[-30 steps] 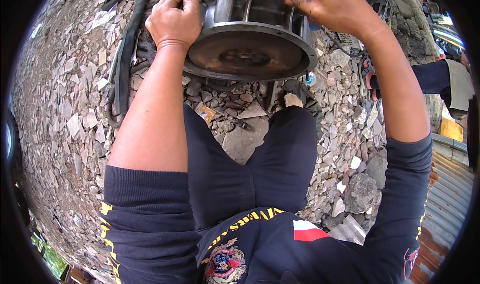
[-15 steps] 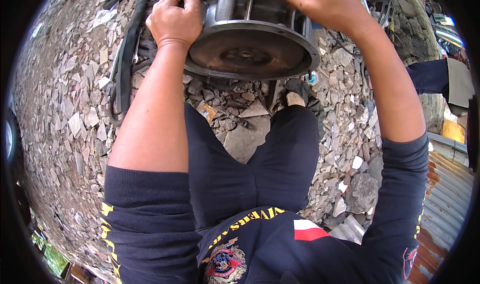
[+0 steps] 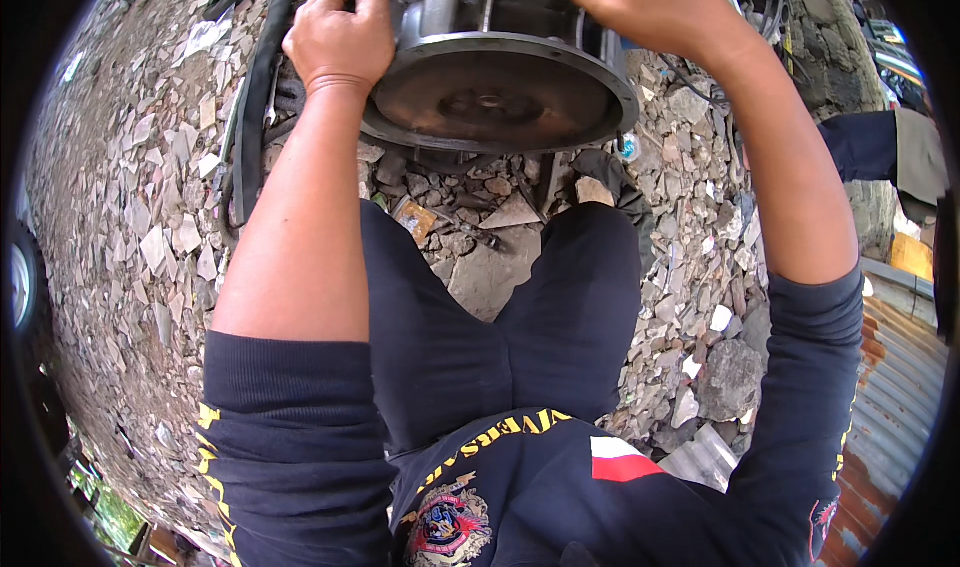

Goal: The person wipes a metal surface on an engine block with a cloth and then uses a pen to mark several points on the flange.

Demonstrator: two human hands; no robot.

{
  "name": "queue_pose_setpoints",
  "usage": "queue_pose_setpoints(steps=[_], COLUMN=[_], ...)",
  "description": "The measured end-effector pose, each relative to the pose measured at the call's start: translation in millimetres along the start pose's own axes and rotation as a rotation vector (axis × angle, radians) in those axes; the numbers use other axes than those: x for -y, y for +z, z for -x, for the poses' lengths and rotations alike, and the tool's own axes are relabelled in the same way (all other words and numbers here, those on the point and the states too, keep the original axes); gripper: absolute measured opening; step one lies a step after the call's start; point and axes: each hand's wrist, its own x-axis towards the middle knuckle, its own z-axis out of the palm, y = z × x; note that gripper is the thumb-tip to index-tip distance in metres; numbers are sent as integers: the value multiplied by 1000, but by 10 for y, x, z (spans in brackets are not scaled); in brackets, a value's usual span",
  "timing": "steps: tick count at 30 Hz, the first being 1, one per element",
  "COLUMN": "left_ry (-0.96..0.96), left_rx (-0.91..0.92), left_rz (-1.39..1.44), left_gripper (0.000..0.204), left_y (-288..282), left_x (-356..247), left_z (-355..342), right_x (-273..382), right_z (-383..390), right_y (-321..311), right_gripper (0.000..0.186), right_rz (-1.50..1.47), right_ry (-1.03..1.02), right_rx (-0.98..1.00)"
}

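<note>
A heavy grey metal bell housing (image 3: 430,12) stands at the top of the view, its wide round rim facing me. Inside the rim is a rust-brown disc (image 3: 480,102) with a darker hub. My left hand (image 3: 345,32) is closed on the left side of the housing, its fingers curled over the upper part. Over the housing's right side, my right hand (image 3: 655,2) is closed, thumb and fingertips together. Whatever it may hold is hidden, as the fingers are partly cut off by the picture's top edge.
Broken stones and tile shards (image 3: 150,247) cover the ground. A dark strap-like strip (image 3: 255,97) lies left of the housing, and cables (image 3: 770,17) lie to its right. Rusty corrugated sheet (image 3: 890,377) is at the right. Another person's dark sleeve or trouser leg (image 3: 860,147) shows there too.
My left hand and the housing appear slightly farther left and higher in view. My right hand has shifted a little right and up, its thumb still over the housing.
</note>
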Motion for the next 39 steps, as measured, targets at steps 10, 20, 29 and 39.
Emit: queue_pose_setpoints(steps=[10, 20, 29, 39], left_ry=[-66, 40, 89, 35], left_rx=[39, -18, 12, 48], left_rz=[18, -5, -13, 68], left_gripper=[27, 25, 28, 24], left_y=[-1, 15, -33, 16], left_x=[49, 84, 84, 103], left_z=[-30, -34, -38, -40], right_x=[61, 206, -139, -213], right_z=[-94, -170, -87, 219], right_y=[23, 10, 312, 806], right_gripper=[12, 12, 15, 19], right_rz=[-42, -108, -161, -376], right_ry=[-76, -15, -231, 31], right_rx=[21, 73, -237, -507])
